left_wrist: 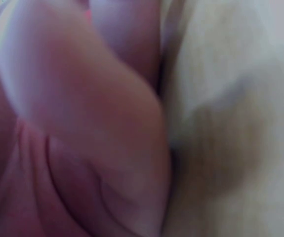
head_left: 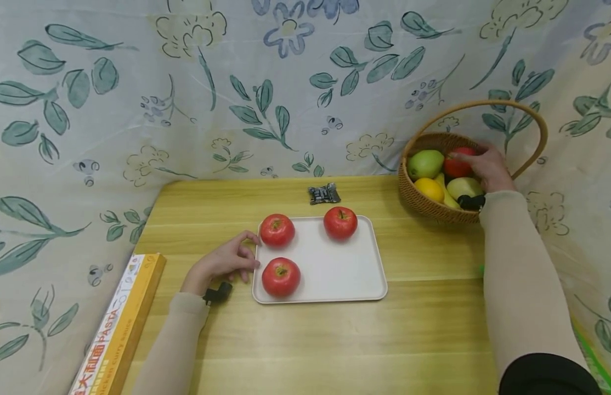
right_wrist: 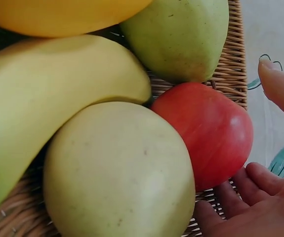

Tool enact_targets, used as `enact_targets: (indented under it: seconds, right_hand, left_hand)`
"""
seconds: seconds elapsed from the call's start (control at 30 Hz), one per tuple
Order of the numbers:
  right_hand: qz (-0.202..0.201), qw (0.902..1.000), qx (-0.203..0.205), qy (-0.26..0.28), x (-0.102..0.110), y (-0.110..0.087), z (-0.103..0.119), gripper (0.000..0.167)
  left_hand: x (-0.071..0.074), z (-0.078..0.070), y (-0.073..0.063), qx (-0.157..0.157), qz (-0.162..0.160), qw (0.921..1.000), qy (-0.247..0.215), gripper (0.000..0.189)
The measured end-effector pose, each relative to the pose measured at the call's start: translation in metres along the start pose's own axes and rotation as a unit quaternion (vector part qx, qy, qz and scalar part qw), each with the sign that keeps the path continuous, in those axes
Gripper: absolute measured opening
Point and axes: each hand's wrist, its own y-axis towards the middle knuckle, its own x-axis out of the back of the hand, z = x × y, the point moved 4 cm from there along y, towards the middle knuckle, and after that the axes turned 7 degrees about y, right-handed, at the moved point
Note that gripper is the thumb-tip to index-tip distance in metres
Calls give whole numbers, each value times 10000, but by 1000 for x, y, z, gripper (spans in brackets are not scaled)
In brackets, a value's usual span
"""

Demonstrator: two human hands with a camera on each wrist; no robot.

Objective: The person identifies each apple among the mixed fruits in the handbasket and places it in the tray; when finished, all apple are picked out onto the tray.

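My right hand [head_left: 488, 164] reaches into the wicker basket [head_left: 424, 206] at the back right, at a red apple [head_left: 458, 163]. In the right wrist view, fingers rest along the lower side of that apple [right_wrist: 206, 136], while the thumb [right_wrist: 280, 89] stands off from it. A white tray [head_left: 335, 269] lies mid-table and bears three red apples: back left [head_left: 277, 230], front left [head_left: 281, 277] and back right [head_left: 340, 223]. Beside its left edge is my left hand [head_left: 228, 257], fingers loosely bent, fingertips right at the rim. The left wrist view shows mostly blurred fingers [left_wrist: 92, 98].
Sharing the basket are a green fruit [head_left: 426, 164], an orange-yellow fruit [head_left: 429, 190], a banana [right_wrist: 58, 79] and a pale round fruit [right_wrist: 119, 168]. A tall handle [head_left: 483, 103] arches above. Behind the tray lies a black packet [head_left: 324, 193]; a pasta box [head_left: 123, 323] flanks the left edge.
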Motion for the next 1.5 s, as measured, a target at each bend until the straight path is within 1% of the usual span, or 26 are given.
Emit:
enact_targets:
  seconds: [0.1,0.3,0.57,0.73,1.0,1.27,1.33,1.5]
  right_hand:
    - [72,10000,30,-28,0,0,-2,90]
    - [9,9991,49,-419,0,1,-9,102]
    - [126,9996,15,-242,-5,3,-11,105]
    - [191,9995,-5,-233,-6,2,-9,106]
    - [130,9993,7,-353,-5,2,-9,100]
    - [138,9976,126,-668,-4,2,-11,94]
    - [140,9975,138,-677,-4,2,-11,93]
    - [38,9976,-12,-698,-2,1,-9,96]
  left_hand:
    - [0,-1,0,-12,12,10000,-28,62]
    - [0,-2,-1,-19,-1,10000,-44,61]
    - [0,0,-1,-43,-7,10000,4,61]
    - [1,0,0,-42,-14,10000,29,61]
    - [0,-1,0,-41,-10,10000,17,62]
    - [0,-2,-1,-79,0,10000,25,61]
    - [0,-1,-1,-89,-5,10000,16,61]
    - [0,0,0,-104,-20,9999,46,60]
